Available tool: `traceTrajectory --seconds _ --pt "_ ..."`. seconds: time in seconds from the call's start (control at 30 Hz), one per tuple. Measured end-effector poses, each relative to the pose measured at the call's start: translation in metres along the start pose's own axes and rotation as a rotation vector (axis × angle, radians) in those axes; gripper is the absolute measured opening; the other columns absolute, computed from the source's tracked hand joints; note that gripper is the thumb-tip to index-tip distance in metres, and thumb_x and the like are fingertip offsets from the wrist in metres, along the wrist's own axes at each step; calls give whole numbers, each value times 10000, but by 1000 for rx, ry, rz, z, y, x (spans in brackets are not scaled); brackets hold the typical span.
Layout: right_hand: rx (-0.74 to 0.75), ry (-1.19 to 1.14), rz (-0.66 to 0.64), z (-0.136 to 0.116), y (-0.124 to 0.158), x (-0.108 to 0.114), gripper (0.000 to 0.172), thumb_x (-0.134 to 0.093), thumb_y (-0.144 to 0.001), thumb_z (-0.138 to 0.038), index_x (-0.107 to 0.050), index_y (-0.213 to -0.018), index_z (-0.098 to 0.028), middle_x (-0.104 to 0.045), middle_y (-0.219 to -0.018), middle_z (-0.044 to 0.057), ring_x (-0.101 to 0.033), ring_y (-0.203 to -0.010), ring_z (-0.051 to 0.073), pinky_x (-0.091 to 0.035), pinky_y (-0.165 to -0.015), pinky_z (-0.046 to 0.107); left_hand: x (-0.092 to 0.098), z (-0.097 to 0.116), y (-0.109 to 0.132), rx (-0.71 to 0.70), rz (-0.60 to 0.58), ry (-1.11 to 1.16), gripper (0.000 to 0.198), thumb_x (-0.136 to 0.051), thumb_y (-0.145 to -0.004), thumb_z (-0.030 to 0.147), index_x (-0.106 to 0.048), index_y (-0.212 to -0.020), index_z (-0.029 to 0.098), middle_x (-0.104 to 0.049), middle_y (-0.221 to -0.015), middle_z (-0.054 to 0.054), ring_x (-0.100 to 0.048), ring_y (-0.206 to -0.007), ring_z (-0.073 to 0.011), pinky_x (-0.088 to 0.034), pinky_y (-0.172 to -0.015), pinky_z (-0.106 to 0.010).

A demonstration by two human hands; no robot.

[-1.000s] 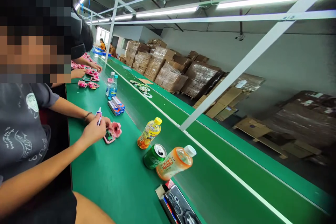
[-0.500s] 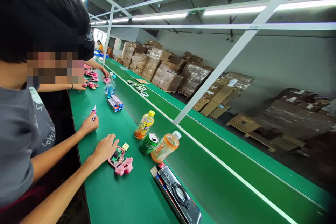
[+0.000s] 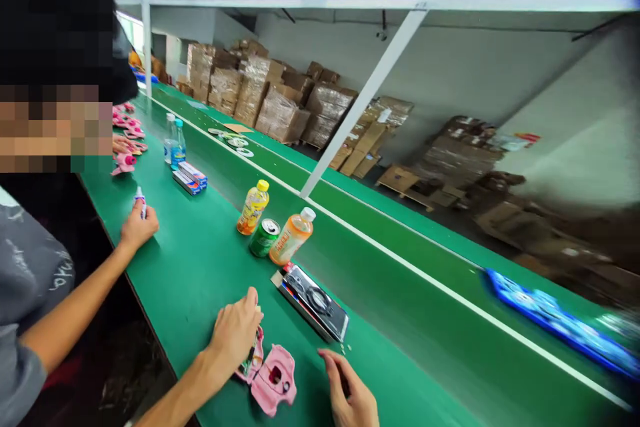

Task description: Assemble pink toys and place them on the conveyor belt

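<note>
My left hand [image 3: 237, 325] is closed around one edge of a pink plastic toy shell [image 3: 274, 377], which lies opened out on the green bench. A strip of green circuit board shows in the half under my fingers; the rest of it is hidden. In the other half there is a dark square opening. To the right of the shell, apart from it, my right hand [image 3: 351, 390] hovers with thumb and forefinger apart and nothing visible between them. Beyond both hands a black phone [image 3: 317, 297] lies on a long box.
A co-worker's hand [image 3: 140, 221] at the left holds a white tube [image 3: 139, 199]. Behind the phone stand an orange drink bottle [image 3: 293, 237], a green can [image 3: 265, 238] and a yellow-capped bottle [image 3: 253, 208]. A blue tray [image 3: 555, 323] sits on the belt at right.
The view has swung right. My left hand and the pink shell are nearer the phone, and the shell is turned with its halves spread differently. My right hand and the blue tray have come into view.
</note>
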State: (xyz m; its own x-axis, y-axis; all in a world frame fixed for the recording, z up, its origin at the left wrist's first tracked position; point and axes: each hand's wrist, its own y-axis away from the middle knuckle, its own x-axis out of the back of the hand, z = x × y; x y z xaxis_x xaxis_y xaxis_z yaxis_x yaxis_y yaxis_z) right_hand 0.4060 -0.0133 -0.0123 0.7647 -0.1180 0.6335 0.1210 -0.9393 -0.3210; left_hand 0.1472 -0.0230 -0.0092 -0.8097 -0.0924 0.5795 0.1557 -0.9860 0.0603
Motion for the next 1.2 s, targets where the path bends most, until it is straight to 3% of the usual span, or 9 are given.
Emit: traceTrajectory --seconds 0.07,0.13,0.2,0.3,0.4,0.63,0.93,1.07,1.2 --pt "37 29 113 -27 7 3 504 -532 -969 -629 -768 -933 -185 -766 -838 79 -725 -715 193 -594 -682 234 -12 -2 4 -17 -1 179 195 -476 -940 309 -583 -1078 219 -735 -1021 -117 -705 -1001 -275 -477 -893 -368" --pt "129 72 114 -55 6 -2 342 -560 -1007 -477 -752 -1029 -195 -729 -815 50 -672 -657 155 -561 -634 220 -19 -4 2 -24 -12 370 213 -511 -926 397 -561 -1034 221 -731 -969 -86 -699 -943 -238 -489 -871 -335" --pt "253 100 -1 -79 -4 -12 243 -553 -1030 -340 -729 -1148 -221 -730 -901 43 -678 -729 147 -558 -686 222 -23 -6 0 -19 -37 545 349 -550 -889 523 -564 -1038 208 -733 -933 -75 -698 -875 -224 -513 -820 -323" --pt "414 136 -212 -96 -28 -32 268 -507 -1041 -215 -693 -1234 -236 -734 -1091 57 -708 -942 166 -561 -826 248 -23 -7 1 -5 -103 740 526 -606 -812 669 -637 -975 169 -738 -874 -88 -693 -788 -231 -539 -726 -328" --pt "435 236 -325 -97 -44 -50 201 -540 -1018 -156 -706 -1112 -218 -731 -1040 37 -711 -902 151 -549 -802 231 -23 -8 7 0 -143 876 565 -631 -802 703 -696 -898 150 -750 -848 -98 -697 -774 -235 -555 -733 -343" --pt "406 408 -319 -88 -40 -57 147 -536 -1006 -128 -656 -954 -197 -703 -932 23 -693 -788 161 -508 -686 245 -28 -12 14 15 -144 1025 563 -860 -659 598 -735 -958 138 -777 -941 -123 -720 -829 -232 -564 -783 -331" --pt "448 604 -345 -89 -36 -58 142 -496 -1002 -105 -589 -977 -210 -649 -971 32 -641 -738 157 -424 -568 255 -31 -9 20 63 -104 984 400 -824 -743 476 -756 -967 152 -788 -903 -93 -725 -789 -226 -555 -742 -306" --pt "511 695 -364 -91 -24 -63 205 -440 -961 -24 -560 -977 -190 -637 -982 91 -606 -828 237 -454 -674 325 -26 -6 14 88 -125 1032 339 -826 -713 392 -767 -960 167 -796 -994 -94 -728 -921 -252 -558 -879 -338" --pt "594 690 -411 -92 -22 -60 254 -424 -914 23 -535 -956 -202 -640 -931 62 -580 -804 226 -463 -712 331 -10 -4 6 111 -274 1150 335 -802 -730 413 -781 -935 150 -795 -969 -105 -731 -896 -251 -572 -883 -380"
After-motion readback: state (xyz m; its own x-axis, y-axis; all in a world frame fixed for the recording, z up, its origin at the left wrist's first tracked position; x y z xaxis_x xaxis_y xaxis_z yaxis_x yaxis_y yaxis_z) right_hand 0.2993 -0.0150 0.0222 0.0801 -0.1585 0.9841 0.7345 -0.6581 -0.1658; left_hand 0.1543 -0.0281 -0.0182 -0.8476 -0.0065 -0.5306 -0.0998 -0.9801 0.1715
